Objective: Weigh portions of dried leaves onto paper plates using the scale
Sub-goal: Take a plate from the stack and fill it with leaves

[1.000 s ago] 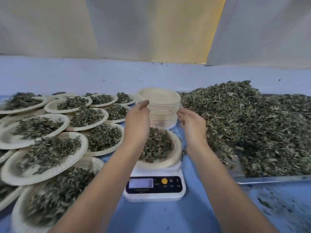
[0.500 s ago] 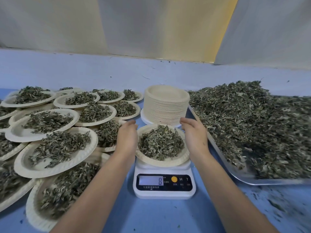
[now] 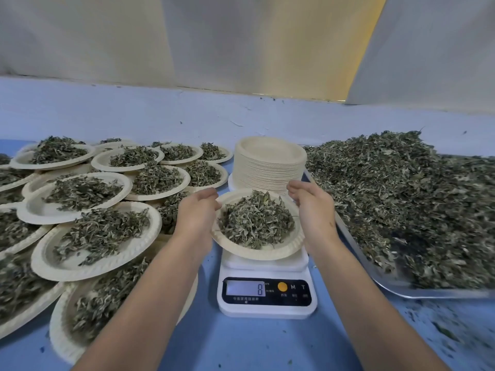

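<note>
A: Where to find the plate (image 3: 258,254) right now?
B: Sitting on top of the scale (image 3: 266,303), or barely off it (hard to tell from above), heaped with dried leaves (image 3: 257,223).
A: Held how?
B: Gripped by the rim from both sides. Pinched at the left edge by the curled fingers of the left hand (image 3: 197,212), at the right edge by those of the right hand (image 3: 312,207). No spread palm anywhere.
A: Reading on the display (image 3: 245,288)?
B: Looks like an 8. Probably weighed and ready to come off.
A: Off to which side?
B: Left, most likely. Look at the filled plates (image 3: 80,266) overlapping all down that side, just beside the left forearm. On the right, only the tray (image 3: 428,292) with its big pile of loose leaves (image 3: 401,204).
A: So nearer for the left hand?
B: Yes. Better to lead with the left and keep the plate level; round, so no long way to mind, only the tilt. Easy to spill such light stuff.
A: And after that?
B: Reach straight ahead for the stack of empty plates (image 3: 269,167), just behind the scale.
</note>
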Demonstrator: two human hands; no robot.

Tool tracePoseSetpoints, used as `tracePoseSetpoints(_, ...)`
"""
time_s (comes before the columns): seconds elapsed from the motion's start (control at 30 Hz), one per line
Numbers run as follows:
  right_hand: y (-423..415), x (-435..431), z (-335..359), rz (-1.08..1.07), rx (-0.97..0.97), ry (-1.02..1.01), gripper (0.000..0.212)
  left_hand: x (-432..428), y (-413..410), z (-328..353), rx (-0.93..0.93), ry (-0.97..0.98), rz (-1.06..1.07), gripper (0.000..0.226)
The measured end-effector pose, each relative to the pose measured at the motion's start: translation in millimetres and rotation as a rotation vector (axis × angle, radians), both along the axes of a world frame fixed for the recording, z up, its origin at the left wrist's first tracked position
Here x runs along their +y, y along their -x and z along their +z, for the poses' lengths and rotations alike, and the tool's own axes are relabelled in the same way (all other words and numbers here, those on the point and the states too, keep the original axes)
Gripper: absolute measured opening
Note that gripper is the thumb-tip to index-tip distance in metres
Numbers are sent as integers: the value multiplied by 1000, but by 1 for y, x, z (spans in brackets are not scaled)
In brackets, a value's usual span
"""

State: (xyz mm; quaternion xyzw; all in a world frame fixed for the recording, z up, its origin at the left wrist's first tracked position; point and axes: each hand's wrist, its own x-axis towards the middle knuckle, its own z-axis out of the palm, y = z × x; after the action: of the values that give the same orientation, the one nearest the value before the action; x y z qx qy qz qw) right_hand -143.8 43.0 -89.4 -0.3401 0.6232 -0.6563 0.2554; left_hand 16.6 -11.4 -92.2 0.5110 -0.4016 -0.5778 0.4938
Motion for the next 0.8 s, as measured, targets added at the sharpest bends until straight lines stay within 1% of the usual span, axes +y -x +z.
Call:
tracePoseSetpoints(0.13, -16, -11, 18, 29, -25, 21, 28, -5, -20, 12, 107, -17, 30, 43)
tracePoseSetpoints(0.23, -31, -24, 30, 71, 0, -12, 24, -14, -42, 23, 168, -5, 119, 41)
tracePoseSetpoints(0.33, -51, -40, 38, 178, 12, -79, 22, -22, -71, 33, 183, 4, 229, 39)
tracePoseSetpoints(0.37, -59, -46, 39, 228, -2, -117, 20, -24, -82, 36, 178, 6, 272, 38)
tracePoseSetpoints(0.47, -87, -63, 45, 346, -5, -192, 21, -31, -115, 43, 133, 16, 382, 37)
tracePoseSetpoints(0.53, -104, -75, 49, 403, 9, -211, 10, -35, -133, 47, 127, 24, 409, 38)
tracePoseSetpoints(0.63, -133, -93, 57, 472, -11, -241, 17, -40, -162, 55, 100, 66, 491, 38)
tracePoseSetpoints(0.7, -155, -105, 64, 507, -2, -265, 16, -43, -180, 62, 33, 130, 577, 35)
tracePoseSetpoints(0.8, -190, -124, 70, 534, -11, -268, 11, -42, -199, 72, -105, 285, 743, 39)
